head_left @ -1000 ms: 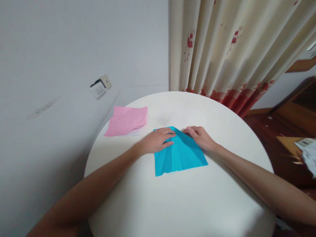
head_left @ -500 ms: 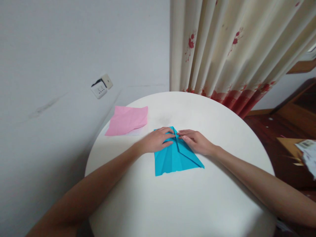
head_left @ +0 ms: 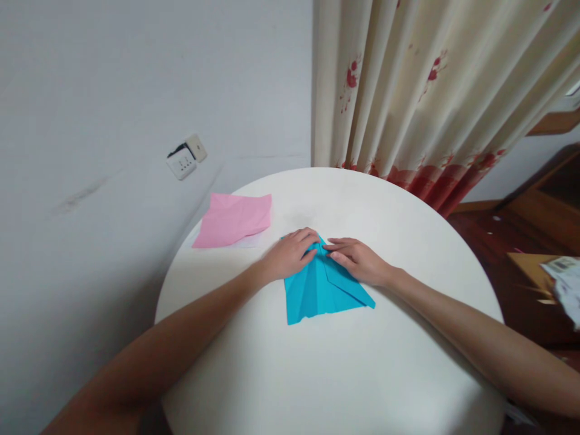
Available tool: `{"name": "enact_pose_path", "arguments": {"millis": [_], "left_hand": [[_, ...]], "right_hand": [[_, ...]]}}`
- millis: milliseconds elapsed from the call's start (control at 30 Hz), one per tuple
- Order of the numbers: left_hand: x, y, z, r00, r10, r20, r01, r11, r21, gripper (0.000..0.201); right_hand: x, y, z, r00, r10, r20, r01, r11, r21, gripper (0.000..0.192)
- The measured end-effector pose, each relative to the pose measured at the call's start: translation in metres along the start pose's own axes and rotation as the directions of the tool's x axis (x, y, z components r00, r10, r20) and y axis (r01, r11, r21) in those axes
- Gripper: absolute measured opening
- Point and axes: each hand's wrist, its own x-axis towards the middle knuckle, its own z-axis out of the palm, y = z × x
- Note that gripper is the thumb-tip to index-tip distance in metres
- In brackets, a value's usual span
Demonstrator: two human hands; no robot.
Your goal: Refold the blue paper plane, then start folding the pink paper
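I'm seeing the blue paper (head_left: pixel 324 290) lying flat on the white round tabletop (head_left: pixel 344 374), a bit toward its far half, with both hands resting on its far tip. It's looking like a part-folded sheet: pointed at the top, right flap folded in along a diagonal edge, faint fan creases running down the left half, bottom edge slanting. The left hand (head_left: pixel 290 257) is pressing palm-down on the upper left, fingers curled over the tip and gripping nothing. The right hand (head_left: pixel 357 261) is lying flat on the folded right flap, fingers straight and pointing at the tip, nearly touching the left. A pink paper (head_left: pixel 233 220) is sitting well apart at the tabletop's far-left edge. A curtain (head_left: pixel 408 90) is hanging behind.
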Motion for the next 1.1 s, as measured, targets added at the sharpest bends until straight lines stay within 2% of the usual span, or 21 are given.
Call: {"name": "enact_pose_path", "arguments": {"millis": [67, 167, 233, 367, 500, 733, 933, 1100], "left_hand": [[0.000, 0.002, 0.004, 1.000, 0.014, 0.027, -0.016, 0.999, 0.043, 0.043], [-0.002, -0.001, 0.009, 0.986, 0.029, 0.167, -0.043, 0.995, 0.087, 0.052], [-0.003, -0.004, 0.009, 0.975, 0.002, 0.222, -0.027, 0.994, 0.110, 0.057], [-0.003, -0.008, 0.008, 0.971, -0.065, 0.231, 0.028, 0.987, 0.160, 0.062], [-0.002, -0.008, 0.008, 0.970, -0.075, 0.233, 0.034, 0.984, 0.178, 0.063], [-0.004, -0.007, 0.009, 0.978, -0.004, 0.209, -0.040, 0.978, 0.207, 0.053], [0.000, 0.003, 0.008, 0.955, 0.162, 0.249, -0.212, 0.959, 0.190, 0.047], [-0.003, 0.007, 0.004, 0.947, 0.184, 0.264, -0.220, 0.969, 0.113, 0.051]], "right_hand": [[0.001, 0.000, 0.001, 1.000, -0.012, 0.014, 0.012, 1.000, -0.022, 0.047], [0.001, 0.000, 0.000, 0.999, -0.005, 0.033, 0.007, 0.999, -0.053, 0.044], [0.000, 0.001, 0.000, 0.999, 0.011, 0.051, -0.007, 0.997, -0.074, 0.041], [-0.002, 0.003, -0.001, 0.996, 0.018, 0.088, -0.011, 0.996, -0.087, 0.034], [-0.002, 0.009, 0.001, 0.996, 0.034, 0.086, -0.028, 0.997, -0.072, 0.027], [-0.002, 0.025, 0.008, 0.983, 0.185, 0.005, -0.183, 0.974, -0.131, 0.065], [-0.005, 0.028, 0.007, 0.968, 0.251, 0.018, -0.244, 0.954, -0.174, 0.070], [-0.005, 0.027, 0.005, 0.954, 0.299, 0.033, -0.287, 0.938, -0.195, 0.072]]}}
